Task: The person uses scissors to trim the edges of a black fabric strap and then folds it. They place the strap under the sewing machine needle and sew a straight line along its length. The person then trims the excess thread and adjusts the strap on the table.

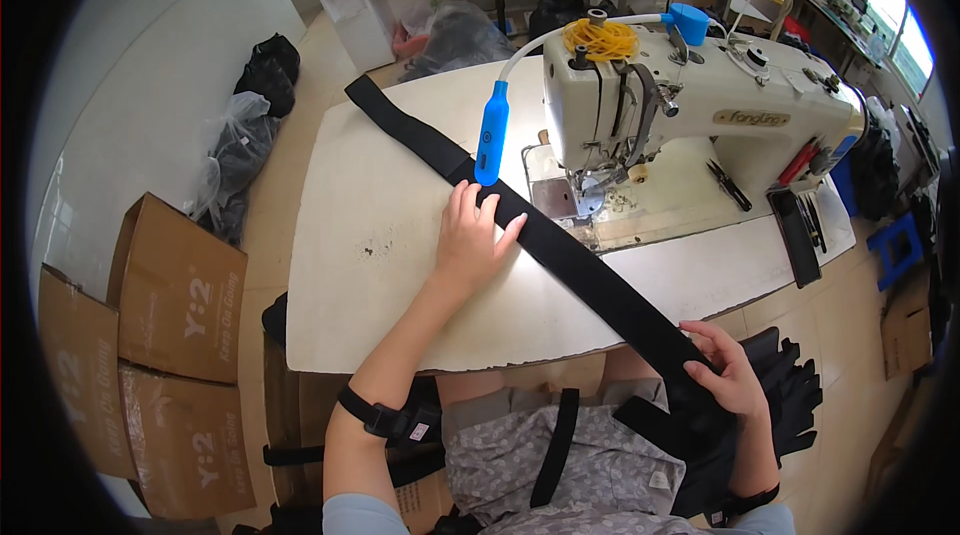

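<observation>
A long black fabric strap (600,285) lies diagonally over the white sewing table, from its far left corner to my lap. The fingertips of my left hand (470,240) rest on it near the sewing machine's needle area, fingers apart. My right hand (733,375) grips the strap's lower stretch past the table's front edge, thumb on top. The white sewing machine (690,105) stands to the right of the strap. Above my left hand hangs a blue lamp head (490,135) on a white bendable neck, covering a bit of the strap.
Black-handled snips (728,185) lie on the machine bed. A black tool tray (795,238) sits at the table's right end. More black straps (785,385) are piled by my right arm. Cardboard boxes (180,290) and bagged goods (240,145) line the left wall.
</observation>
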The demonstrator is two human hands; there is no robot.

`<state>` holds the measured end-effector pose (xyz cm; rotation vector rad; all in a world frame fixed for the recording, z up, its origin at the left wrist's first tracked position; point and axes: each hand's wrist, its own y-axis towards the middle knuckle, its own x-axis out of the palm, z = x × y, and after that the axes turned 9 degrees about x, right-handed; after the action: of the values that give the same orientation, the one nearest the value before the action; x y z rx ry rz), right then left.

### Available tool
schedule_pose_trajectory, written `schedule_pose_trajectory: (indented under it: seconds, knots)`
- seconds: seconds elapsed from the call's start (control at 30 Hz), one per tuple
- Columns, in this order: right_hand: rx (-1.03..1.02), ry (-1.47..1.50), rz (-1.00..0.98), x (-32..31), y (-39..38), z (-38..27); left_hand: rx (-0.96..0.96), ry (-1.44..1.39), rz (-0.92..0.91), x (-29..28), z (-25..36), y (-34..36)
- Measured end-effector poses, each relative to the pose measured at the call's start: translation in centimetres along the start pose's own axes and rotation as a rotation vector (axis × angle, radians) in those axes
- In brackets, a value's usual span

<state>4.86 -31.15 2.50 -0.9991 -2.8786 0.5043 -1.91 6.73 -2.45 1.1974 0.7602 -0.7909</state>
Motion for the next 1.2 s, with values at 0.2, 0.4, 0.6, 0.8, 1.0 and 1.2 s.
schedule_pose_trajectory:
  seconds: [0.2, 0.4, 0.6, 0.8, 1.0, 1.2]
  knots:
    - [0.127, 0.145, -0.177, 1.5, -1.0, 2.2, 0.027, -0.035, -0.155, 0.0, 1.6, -0.8]
    - [0.178, 0.169, -0.311, 2.7, 0.3, 3.0, 0.182, -0.124, -0.233, 0.9, 0.6, 0.2]
    - [0.025, -0.112, -0.029, 3.1, 4.5, -1.4, 0.195, -0.041, -0.241, 1.1, 0.5, 0.4]
    - [-0.104, 0.089, -0.002, 1.6, 12.7, -3.1, 0.178, -0.137, -0.244, 1.2, 0.5, 1.0]
    - [-0.06, -0.303, -0.006, 3.4, 13.5, -3.4, 0.203, -0.14, -0.202, 1.1, 0.2, 0.7]
    - [-0.336, -1.013, 0.061, 8.1, 5.1, -4.0, 0.234, -0.075, -0.106, 1.0, 0.8, 0.9]
